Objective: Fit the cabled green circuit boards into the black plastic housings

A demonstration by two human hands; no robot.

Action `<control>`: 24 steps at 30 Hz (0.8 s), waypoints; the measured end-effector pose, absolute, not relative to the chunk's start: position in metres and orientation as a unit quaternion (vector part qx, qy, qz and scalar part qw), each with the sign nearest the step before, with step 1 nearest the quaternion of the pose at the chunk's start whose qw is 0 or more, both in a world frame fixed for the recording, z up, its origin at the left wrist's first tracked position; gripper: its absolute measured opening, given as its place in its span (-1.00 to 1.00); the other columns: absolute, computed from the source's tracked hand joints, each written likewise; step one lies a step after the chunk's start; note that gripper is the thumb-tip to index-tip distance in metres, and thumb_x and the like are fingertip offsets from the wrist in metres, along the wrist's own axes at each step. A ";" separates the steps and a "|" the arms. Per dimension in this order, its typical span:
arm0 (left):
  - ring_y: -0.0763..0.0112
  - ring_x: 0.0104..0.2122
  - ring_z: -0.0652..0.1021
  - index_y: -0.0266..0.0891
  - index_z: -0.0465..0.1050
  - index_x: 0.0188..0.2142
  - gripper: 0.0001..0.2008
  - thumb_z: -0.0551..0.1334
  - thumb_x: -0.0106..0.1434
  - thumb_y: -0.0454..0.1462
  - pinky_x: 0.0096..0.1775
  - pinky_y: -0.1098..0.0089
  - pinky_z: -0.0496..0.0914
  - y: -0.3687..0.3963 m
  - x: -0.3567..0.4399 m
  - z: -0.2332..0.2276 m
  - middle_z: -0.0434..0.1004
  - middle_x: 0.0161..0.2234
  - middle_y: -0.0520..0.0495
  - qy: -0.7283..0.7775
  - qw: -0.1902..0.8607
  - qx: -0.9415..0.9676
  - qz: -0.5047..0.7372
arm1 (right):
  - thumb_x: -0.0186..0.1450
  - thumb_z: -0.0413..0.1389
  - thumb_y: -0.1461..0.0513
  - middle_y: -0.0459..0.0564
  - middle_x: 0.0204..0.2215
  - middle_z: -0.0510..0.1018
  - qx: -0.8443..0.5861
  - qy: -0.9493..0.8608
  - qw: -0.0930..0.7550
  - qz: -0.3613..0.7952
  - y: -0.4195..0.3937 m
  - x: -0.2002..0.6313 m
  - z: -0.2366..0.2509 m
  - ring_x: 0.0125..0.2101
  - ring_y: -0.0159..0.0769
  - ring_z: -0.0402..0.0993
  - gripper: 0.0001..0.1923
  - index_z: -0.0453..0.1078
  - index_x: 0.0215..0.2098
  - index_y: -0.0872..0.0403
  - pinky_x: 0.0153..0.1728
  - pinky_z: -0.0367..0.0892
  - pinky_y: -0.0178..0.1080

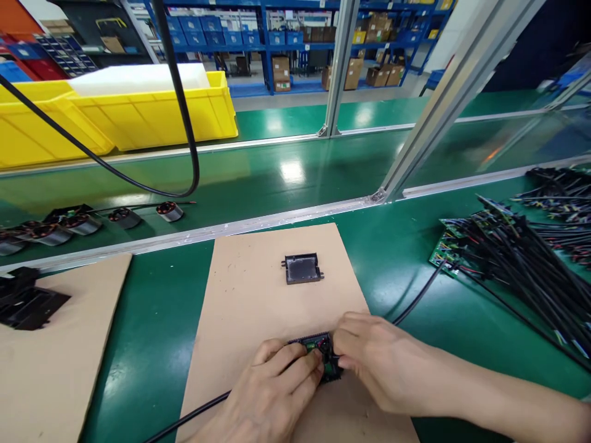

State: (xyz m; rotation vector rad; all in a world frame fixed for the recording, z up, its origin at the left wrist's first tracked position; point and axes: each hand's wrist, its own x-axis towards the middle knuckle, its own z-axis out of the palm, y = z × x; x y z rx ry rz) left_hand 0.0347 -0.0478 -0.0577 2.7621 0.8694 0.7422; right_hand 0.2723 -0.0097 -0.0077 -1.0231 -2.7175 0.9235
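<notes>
At the lower centre of the frame, the left hand [272, 394] and the right hand [383, 363] both pinch a small green circuit board [323, 357] in a black housing, steadying it from two sides on the cardboard sheet [249, 295]. A separate black cover [302, 269] lies higher on this sheet, apart from the hands, probably kept within reach.

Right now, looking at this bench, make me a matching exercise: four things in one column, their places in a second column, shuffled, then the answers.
Things:
1. black plastic cover
2. small circuit board
3. yellow bins
4. small motors

Places:
A. far left, beyond the belt
B. between the left hand and right hand
C. alone on the middle of the cardboard sheet
D. in a row on the belt, left side

Pairs: 1-C, 2-B, 3-A, 4-D
</notes>
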 end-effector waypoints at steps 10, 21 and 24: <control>0.32 -0.09 0.46 -0.28 0.44 -0.03 -0.75 0.08 0.36 -0.34 -0.02 0.30 0.18 -0.052 0.034 -0.056 0.54 -0.06 -0.04 0.304 0.105 0.921 0.219 | 0.35 -0.16 0.44 -0.04 -0.44 0.34 -0.215 -0.960 0.129 0.123 -0.013 0.273 -0.037 -0.40 -0.28 0.12 -0.75 0.25 -0.39 0.11 -0.38 0.01 -0.18; 0.30 -0.12 0.43 -0.32 0.43 0.02 -0.68 0.06 0.33 -0.40 -0.09 0.28 0.21 -0.047 0.033 -0.054 0.46 0.11 -0.04 0.270 0.052 0.941 0.196 | 0.44 -0.16 0.38 -0.06 -0.41 0.33 -0.235 -0.958 0.071 0.149 -0.006 0.278 -0.029 -0.36 -0.28 0.13 -0.76 0.24 -0.36 0.09 -0.35 0.04 -0.21; 0.29 -0.11 0.45 -0.31 0.44 0.01 -0.70 0.07 0.34 -0.35 -0.03 0.29 0.18 -0.048 0.034 -0.053 0.53 0.03 -0.04 0.277 0.058 0.938 0.198 | 0.44 -0.10 0.33 -0.05 -0.40 0.34 -0.226 -0.967 0.052 0.108 -0.009 0.274 -0.029 -0.33 -0.26 0.16 -0.82 0.27 -0.30 0.09 -0.33 0.04 -0.19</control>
